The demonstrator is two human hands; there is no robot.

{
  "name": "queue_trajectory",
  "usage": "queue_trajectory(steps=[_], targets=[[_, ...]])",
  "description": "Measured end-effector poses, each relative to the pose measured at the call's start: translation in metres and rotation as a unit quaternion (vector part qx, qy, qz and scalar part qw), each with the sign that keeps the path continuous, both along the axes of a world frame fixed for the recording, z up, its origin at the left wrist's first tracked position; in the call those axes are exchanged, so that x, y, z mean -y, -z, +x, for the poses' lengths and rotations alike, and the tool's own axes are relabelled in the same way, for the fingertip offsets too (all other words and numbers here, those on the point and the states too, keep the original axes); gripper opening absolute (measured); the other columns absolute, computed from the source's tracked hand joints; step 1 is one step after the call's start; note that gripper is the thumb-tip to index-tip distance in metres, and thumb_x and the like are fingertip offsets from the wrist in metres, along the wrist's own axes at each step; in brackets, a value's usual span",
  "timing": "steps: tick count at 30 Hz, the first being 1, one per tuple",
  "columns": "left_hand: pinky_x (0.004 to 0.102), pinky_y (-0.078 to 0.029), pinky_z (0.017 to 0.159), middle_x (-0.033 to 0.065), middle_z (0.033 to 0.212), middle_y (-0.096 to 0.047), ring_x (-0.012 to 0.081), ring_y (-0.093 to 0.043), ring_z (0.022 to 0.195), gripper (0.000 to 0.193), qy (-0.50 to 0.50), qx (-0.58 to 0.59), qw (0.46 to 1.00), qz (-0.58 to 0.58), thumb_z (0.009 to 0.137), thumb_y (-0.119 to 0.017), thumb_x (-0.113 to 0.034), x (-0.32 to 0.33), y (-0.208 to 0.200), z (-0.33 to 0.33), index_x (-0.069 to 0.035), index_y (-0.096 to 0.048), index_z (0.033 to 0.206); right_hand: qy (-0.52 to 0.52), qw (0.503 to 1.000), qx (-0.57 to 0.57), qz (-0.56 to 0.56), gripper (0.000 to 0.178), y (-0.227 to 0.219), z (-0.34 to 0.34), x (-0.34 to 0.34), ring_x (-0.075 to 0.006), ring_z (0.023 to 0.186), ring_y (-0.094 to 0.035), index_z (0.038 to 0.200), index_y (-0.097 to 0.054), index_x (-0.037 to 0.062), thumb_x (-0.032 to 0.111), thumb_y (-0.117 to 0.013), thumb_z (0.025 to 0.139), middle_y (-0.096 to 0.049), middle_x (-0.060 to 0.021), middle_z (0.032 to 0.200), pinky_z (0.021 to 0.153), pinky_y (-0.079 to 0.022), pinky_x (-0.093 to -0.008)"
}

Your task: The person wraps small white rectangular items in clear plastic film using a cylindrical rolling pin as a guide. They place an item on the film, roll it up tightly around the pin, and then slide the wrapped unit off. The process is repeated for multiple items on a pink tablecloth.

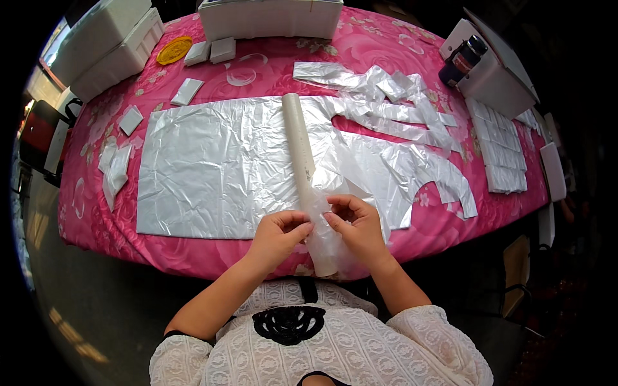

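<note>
The left hand [278, 233] and right hand [358, 226] pinch thin film [329, 246] by the tube [297, 135]. Uneven tugging could tear it or send the tube rolling.

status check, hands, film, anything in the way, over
Left hand and right hand at the clear film, exact grip unclear. Pale tube lying across silvery plastic sheets. Nothing seen blocking either hand.
</note>
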State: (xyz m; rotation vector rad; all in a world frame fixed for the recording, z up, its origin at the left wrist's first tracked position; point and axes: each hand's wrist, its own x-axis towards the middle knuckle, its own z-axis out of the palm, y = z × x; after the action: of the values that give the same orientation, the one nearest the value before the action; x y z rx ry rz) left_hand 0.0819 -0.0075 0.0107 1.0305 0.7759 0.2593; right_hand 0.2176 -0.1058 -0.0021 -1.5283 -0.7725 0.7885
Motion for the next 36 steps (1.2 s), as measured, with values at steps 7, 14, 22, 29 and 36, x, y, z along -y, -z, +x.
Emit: queue_trajectory(steps=[7, 14, 22, 29, 36], targets=[[0.0213, -0.047, 0.059, 0.0038, 0.073, -0.062, 0.0078, -0.056, 0.065, 0.012, 0.056, 0.058, 0.997, 0.005, 0.079, -0.066, -0.011, -0.009, 0.016, -0.01, 0.0, -0.063, 0.08, -0.032, 0.998, -0.044, 0.034, 0.026, 0.005, 0.002, 0.002, -0.0059, 0.071, -0.052, 0.102, -0.061, 0.0022, 0.005, -0.065, 0.077, -0.057, -0.0001, 0.081, 0.065, -0.044, -0.0198], [0.0204, -0.045, 0.061, 0.0028, 0.074, -0.06, 0.0068, -0.055, 0.066, 0.012, 0.075, 0.103, 0.992, 0.012, 0.081, -0.065, -0.011, -0.001, 0.019, -0.005, -0.001, -0.06, 0.079, -0.137, 0.987, 0.072, 0.035, 0.035, -0.013, -0.008, 0.004, -0.0096, 0.077, -0.048, 0.106, -0.06, 0.003, 0.015, -0.068, 0.075, -0.056, -0.0026, 0.09, 0.07, -0.041, -0.0237], [0.0231, -0.047, 0.065, 0.0017, 0.079, -0.058, 0.0091, -0.055, 0.07, 0.011, 0.062, 0.062, 0.996, 0.011, 0.087, -0.057, -0.016, -0.015, 0.014, -0.021, -0.005, -0.054, 0.084, 0.072, 0.99, -0.109, 0.05, 0.009, 0.0, 0.048, 0.014, -0.0039, 0.072, -0.053, 0.087, -0.062, 0.0014, 0.002, -0.065, 0.078, -0.06, 0.0012, 0.08, 0.066, -0.041, -0.0171], [0.0262, -0.051, 0.069, 0.0063, 0.091, -0.061, 0.0114, -0.059, 0.079, 0.012, -0.044, 0.074, 0.995, -0.043, 0.091, -0.049, -0.015, -0.042, 0.027, -0.044, -0.003, -0.049, 0.094, 0.466, 0.859, 0.202, 0.06, 0.028, 0.006, 0.219, 0.096, -0.0169, 0.093, -0.053, 0.106, -0.054, -0.0016, 0.006, -0.059, 0.08, -0.057, -0.0078, 0.103, 0.083, -0.041, -0.0262], [0.0258, -0.051, 0.069, 0.0091, 0.086, -0.062, 0.0137, -0.061, 0.076, 0.009, -0.087, 0.048, 0.995, -0.004, 0.087, -0.053, -0.007, -0.043, 0.027, -0.042, -0.004, -0.048, 0.093, 0.198, 0.88, 0.43, -0.039, 0.03, -0.014, 0.096, 0.047, -0.0259, 0.105, -0.05, 0.105, -0.058, 0.0043, 0.006, -0.061, 0.075, -0.055, -0.0101, 0.112, 0.09, -0.039, -0.0337]])
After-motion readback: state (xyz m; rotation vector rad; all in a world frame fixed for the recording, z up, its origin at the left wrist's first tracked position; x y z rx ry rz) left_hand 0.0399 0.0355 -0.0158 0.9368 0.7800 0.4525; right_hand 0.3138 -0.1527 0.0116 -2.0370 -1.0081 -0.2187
